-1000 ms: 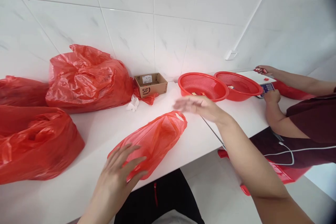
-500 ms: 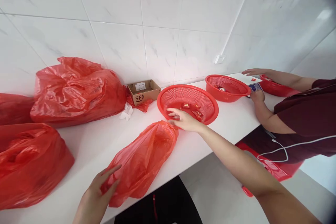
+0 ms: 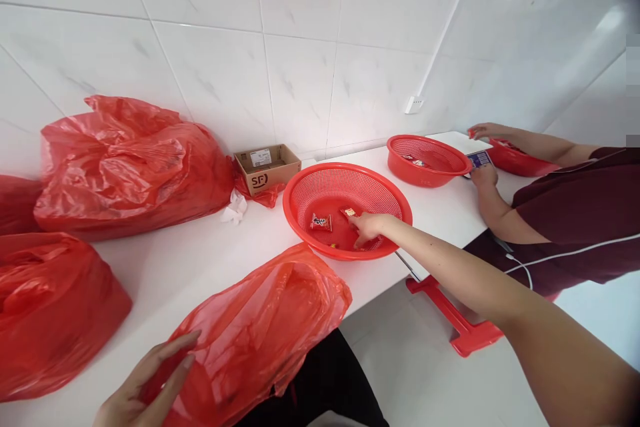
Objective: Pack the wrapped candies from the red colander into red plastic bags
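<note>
My left hand [image 3: 150, 380] curls round the closed end of a thin red plastic bag [image 3: 255, 320], film showing between thumb and fingers. The bag's wide mouth faces right, and its near side hangs over the table edge. My right hand [image 3: 369, 228] is inside a red mesh basket [image 3: 295, 203], fingers apart and pointing down and left. Its fingertips meet or nearly touch a small wrapped packet [image 3: 349, 212]. Another red packet [image 3: 321, 222] lies left of it on the basket floor. The part of the basket beneath my right hand is hidden.
Large filled red bags [image 3: 135, 173] stand at the left, one [image 3: 60, 320] nearer me. A cardboard box [image 3: 267, 170] and crumpled tissue [image 3: 235, 208] sit by the wall. At the right are a second basket [image 3: 425, 177], a scale [image 3: 479, 159] and a co-worker's arms [image 3: 493, 203].
My right hand has moved from the bag's mouth into the basket. The bag now sits lower and nearer me, with its mouth wider. The view has shifted slightly.
</note>
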`<state>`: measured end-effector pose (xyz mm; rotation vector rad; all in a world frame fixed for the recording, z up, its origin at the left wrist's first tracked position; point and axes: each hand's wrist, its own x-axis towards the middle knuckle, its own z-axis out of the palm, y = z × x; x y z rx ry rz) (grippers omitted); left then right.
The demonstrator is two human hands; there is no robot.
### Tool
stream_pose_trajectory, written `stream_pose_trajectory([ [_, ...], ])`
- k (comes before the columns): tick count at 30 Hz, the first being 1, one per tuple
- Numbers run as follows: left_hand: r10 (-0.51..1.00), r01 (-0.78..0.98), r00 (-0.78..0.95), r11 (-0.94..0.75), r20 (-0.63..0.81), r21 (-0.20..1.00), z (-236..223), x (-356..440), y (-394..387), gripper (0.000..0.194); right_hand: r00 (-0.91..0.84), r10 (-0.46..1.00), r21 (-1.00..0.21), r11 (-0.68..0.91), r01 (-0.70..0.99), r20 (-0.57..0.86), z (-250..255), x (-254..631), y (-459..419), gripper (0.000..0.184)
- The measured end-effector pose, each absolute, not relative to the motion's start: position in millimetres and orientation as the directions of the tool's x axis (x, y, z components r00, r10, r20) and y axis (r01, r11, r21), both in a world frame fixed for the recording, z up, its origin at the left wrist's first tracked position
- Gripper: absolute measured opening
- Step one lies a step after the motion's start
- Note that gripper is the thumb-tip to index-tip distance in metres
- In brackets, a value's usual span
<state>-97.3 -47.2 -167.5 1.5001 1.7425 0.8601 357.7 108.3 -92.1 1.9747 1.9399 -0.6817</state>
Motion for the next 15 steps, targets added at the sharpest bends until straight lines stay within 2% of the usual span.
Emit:
stream_pose_trajectory([
  [3, 0.991, 0.520, -0.070, 0.132, -0.113, 0.844, -167.3, -96.3, -43.1, 0.049, -0.076, 0.837, -0.139, 0.000, 0.990, -0.542, -93.1, 358.4, 108.1, 0.048],
  [5, 0.990, 0.506, -0.057, 0.138, -0.127, 0.851, -165.4, -93.7, -42.4, 0.049, -0.103, 0.846, -0.151, 0.027, 0.988, -0.523, -89.5, 362.0, 109.9, 0.040],
  [7, 0.988, 0.492, -0.059, 0.155, -0.144, 0.857, -163.7, -91.0, -43.0, 0.050, -0.126, 0.849, -0.168, 0.044, 0.985, -0.514, -85.4, 364.6, 110.0, 0.043],
  [11, 0.974, 0.447, -0.084, 0.227, -0.212, 0.865, -164.5, -86.7, -45.2, 0.052, -0.157, 0.798, -0.175, 0.065, 0.982, -0.581, -83.4, 358.5, 103.1, 0.063],
  [13, 0.965, 0.407, -0.096, 0.262, -0.244, 0.875, -165.9, -83.6, -46.7, 0.052, -0.141, 0.793, -0.142, 0.069, 0.987, -0.592, -86.0, 351.2, 99.1, 0.058],
  [15, 0.963, 0.376, -0.105, 0.269, -0.248, 0.887, -166.4, -79.4, -48.7, 0.051, -0.123, 0.795, -0.113, 0.069, 0.991, -0.594, -89.3, 344.6, 97.5, 0.044],
])
